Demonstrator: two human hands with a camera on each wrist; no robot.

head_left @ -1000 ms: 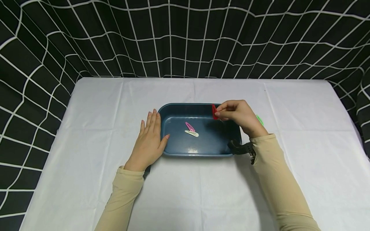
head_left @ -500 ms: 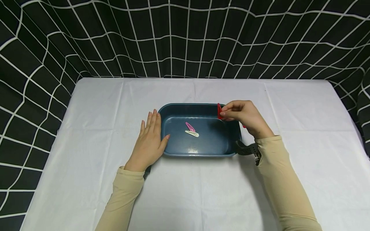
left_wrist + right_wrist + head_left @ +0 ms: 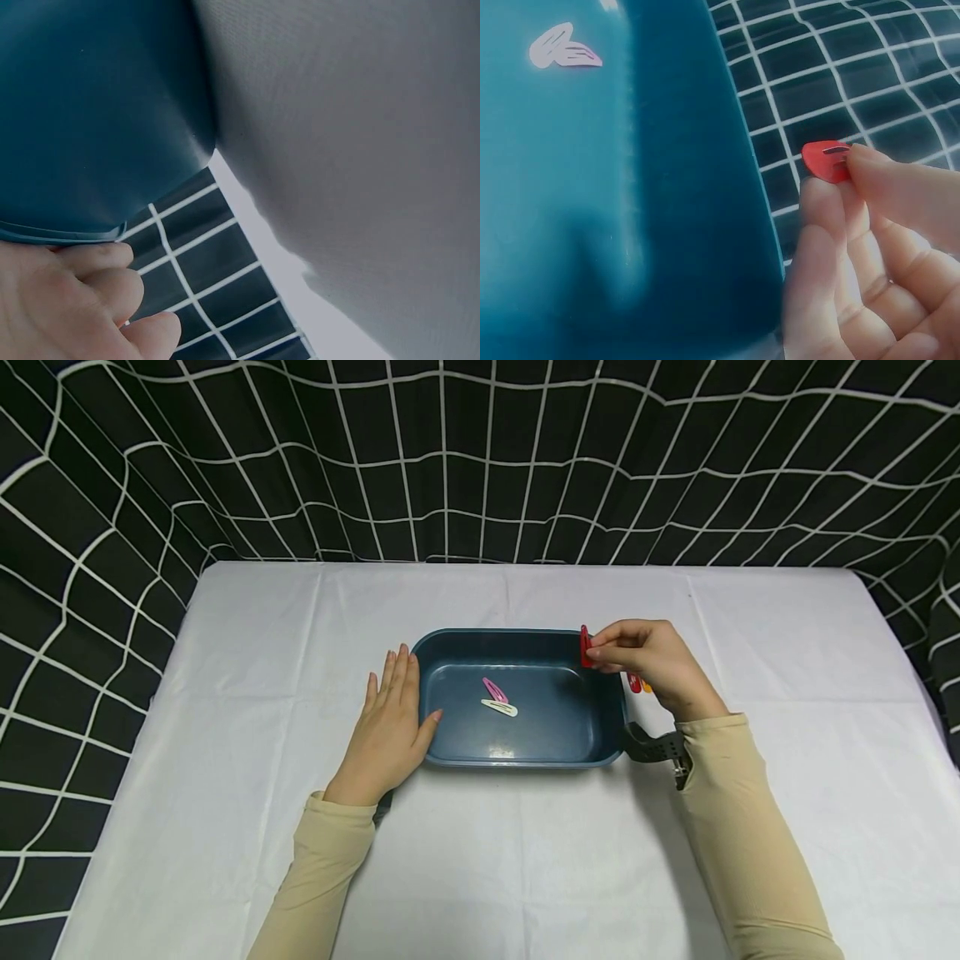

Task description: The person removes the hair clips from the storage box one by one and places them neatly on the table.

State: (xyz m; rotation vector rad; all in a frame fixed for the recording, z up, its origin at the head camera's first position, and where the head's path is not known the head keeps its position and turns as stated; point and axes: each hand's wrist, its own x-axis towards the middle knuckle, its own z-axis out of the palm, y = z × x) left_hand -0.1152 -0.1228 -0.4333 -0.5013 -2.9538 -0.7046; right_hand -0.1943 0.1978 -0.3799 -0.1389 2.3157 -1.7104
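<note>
Between thumb and fingertips my right hand pinches a red snap hair clip, held over the far right corner of a blue tray. The right wrist view shows the same red clip above the rim. Inside the tray a pink hair clip and a white hair clip lie touching on the floor. My left hand rests against the tray's left end, fingers straight, thumb over the rim. On the cloth under my right hand, a red clip and a yellow-orange clip are partly hidden.
White cloth covers the table around the tray. A black wall with white netting rises behind the table and along both sides. A dark strap hangs from the right wrist near the tray's corner.
My right hand has moved to the right with the red hair clip, toward the tray's right end. A green clip seen beside the wrist earlier is now covered. The left hand stays put.
</note>
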